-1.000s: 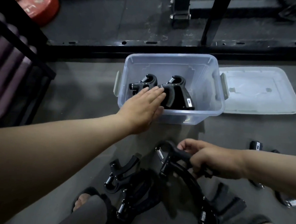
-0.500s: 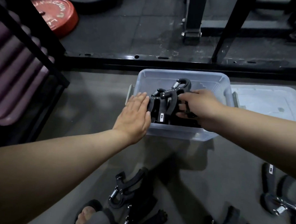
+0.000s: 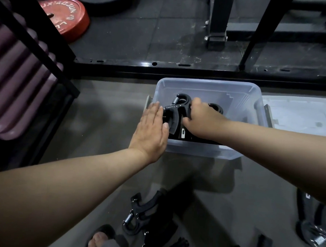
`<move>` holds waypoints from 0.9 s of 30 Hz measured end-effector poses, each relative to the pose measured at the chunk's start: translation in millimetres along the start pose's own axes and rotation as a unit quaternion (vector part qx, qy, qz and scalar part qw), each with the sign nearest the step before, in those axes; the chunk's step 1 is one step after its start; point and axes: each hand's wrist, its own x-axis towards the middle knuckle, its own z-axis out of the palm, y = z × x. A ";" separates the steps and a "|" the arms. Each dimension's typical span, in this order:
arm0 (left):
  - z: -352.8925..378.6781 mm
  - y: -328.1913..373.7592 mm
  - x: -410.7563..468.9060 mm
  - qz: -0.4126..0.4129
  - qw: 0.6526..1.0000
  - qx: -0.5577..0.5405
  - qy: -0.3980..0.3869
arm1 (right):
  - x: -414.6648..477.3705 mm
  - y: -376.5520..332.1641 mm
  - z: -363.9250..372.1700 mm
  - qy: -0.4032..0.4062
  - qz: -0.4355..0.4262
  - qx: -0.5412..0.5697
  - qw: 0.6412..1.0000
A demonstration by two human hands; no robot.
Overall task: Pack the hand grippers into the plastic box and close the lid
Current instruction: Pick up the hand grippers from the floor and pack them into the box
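Hand gripper point(image 3: 174, 114), black, inside the clear plastic box point(image 3: 205, 150) on the floor point(image 3: 110, 125), standing against other grippers. Right hand point(image 3: 201, 122) closed around its far handle. Left hand point(image 3: 151, 130) flat, fingers pressed together, resting on the box's left rim, thumb touching the gripper. Lid point(image 3: 299, 117) lies just right of the box. Loose gripper point(image 3: 140, 211) on the floor nearer the person.

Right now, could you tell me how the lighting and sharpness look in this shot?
Head view: dim overall; a glare spot on the black steel rail; the plastic box casts a soft shadow toward the camera; the hand grippers on the floor look soft; straight frame posts lean from wide-angle distortion.
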 end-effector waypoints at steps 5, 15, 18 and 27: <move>-1.0 1.7 2.0 -0.026 0.998 -0.055 0.012 | -1.1 -8.1 -7.8 -0.017 -0.004 0.064 0.998; -0.8 8.7 11.5 -0.050 0.999 0.001 -0.001 | -10.9 -0.1 12.3 0.001 -0.093 0.033 0.995; -0.3 13.1 14.6 -0.068 0.998 0.000 -0.002 | -16.5 8.5 23.8 0.019 -0.132 0.022 0.991; -1.6 18.0 9.4 -0.044 0.997 0.064 -0.025 | -58.4 23.7 47.6 0.110 -0.243 -0.121 0.956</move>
